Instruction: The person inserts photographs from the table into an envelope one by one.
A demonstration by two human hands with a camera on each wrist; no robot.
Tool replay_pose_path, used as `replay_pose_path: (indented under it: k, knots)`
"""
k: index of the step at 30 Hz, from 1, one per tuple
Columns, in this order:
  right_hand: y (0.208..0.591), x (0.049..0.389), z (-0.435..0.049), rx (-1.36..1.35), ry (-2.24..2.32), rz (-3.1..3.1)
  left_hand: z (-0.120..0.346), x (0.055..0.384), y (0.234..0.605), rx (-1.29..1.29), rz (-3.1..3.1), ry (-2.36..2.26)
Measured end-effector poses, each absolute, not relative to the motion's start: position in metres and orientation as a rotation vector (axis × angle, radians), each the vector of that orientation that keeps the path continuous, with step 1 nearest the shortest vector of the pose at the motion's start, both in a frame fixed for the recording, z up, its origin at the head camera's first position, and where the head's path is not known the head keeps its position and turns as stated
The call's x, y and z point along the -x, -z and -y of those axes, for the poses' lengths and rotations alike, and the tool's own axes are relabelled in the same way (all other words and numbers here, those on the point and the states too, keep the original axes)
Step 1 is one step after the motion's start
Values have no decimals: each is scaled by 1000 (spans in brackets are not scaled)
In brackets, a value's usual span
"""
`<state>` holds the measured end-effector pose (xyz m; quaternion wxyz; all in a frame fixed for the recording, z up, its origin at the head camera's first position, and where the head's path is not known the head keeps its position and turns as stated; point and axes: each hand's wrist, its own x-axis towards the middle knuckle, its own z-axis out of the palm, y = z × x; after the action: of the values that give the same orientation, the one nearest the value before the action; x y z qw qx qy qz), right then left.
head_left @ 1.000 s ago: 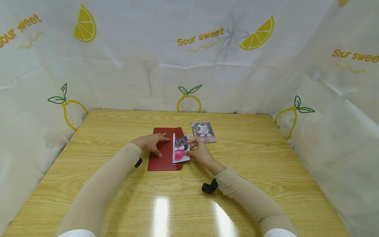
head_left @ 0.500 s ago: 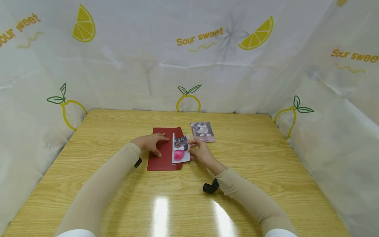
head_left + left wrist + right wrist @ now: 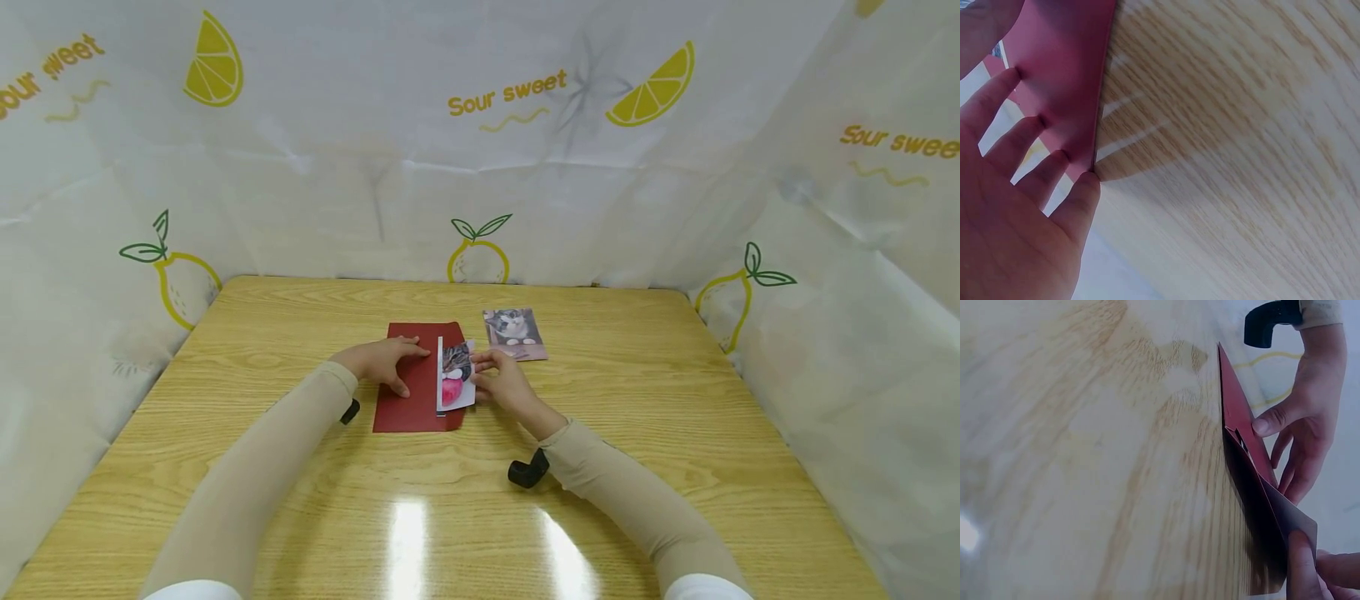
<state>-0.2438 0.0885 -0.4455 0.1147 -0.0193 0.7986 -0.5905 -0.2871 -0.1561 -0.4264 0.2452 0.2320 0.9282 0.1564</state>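
A red envelope (image 3: 411,415) lies on the table with its flap side to the right. My left hand (image 3: 377,364) rests on it with fingers spread; in the left wrist view those fingertips (image 3: 1088,181) touch the red paper near its edge. A photo card (image 3: 452,392) of a tabby cat with something pink sits partly in the envelope's mouth, its left part hidden inside. My right hand (image 3: 506,387) pinches the card's right edge between thumb and fingers. In the right wrist view the card (image 3: 1291,515) tilts up from the envelope (image 3: 1238,394).
A second cat photo (image 3: 516,327) lies flat behind my right hand. Black wrist camera parts (image 3: 528,470) stick out below the right wrist and beside the left one. The wooden table (image 3: 637,375) meets a white lemon-printed curtain (image 3: 337,208) at the back and sides.
My right hand and the cat card have shifted slightly left, so a little less of the card shows. The left hand and the envelope stay in place.
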Motion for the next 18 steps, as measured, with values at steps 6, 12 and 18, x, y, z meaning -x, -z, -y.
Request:
replay_pose_path:
  k: [6, 12, 18]
  knots:
    - [443, 245, -87, 91, 1707, -2352, 155, 285, 423, -632, -2523, -448]
    - [442, 247, -87, 96, 1686, -2351, 154, 285, 421, -632, -2519, -449]
    - [442, 248, -84, 84, 1697, -2330, 154, 284, 420, -632, -2522, -442]
